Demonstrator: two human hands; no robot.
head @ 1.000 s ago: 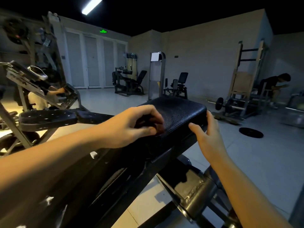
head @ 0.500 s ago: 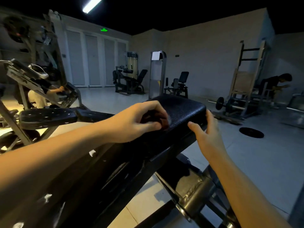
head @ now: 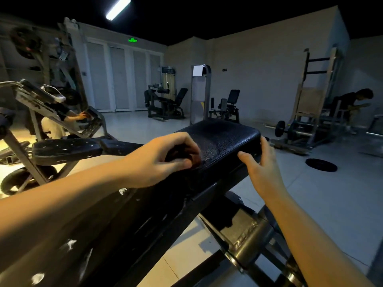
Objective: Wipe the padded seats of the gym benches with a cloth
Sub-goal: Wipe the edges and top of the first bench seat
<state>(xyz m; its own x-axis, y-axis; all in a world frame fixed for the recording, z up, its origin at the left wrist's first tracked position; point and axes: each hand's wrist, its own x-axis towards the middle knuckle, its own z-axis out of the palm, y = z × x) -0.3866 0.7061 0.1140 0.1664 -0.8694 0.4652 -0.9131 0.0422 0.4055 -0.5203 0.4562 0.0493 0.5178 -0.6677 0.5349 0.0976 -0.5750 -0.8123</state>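
Note:
A black padded seat (head: 223, 137) of a gym bench stretches away in front of me, its leather grained. My left hand (head: 161, 160) lies on the pad's near part, fingers curled round a dark bunched cloth (head: 180, 155) that barely shows beneath them. At the pad's right edge, my right hand (head: 261, 166) grips it with the thumb on top and the fingers round the side. The worn bench frame (head: 124, 235) runs down toward me.
A second worn black pad (head: 66, 150) sits to the left. A metal roller (head: 248, 230) lies under my right arm. A weight plate (head: 321, 164) lies on the floor at right. Two other persons (head: 60, 119) (head: 352, 100) and machines stand farther back.
My left hand slid the cloth a little forward along the pad, then slightly back. My right hand kept its hold on the pad's edge.

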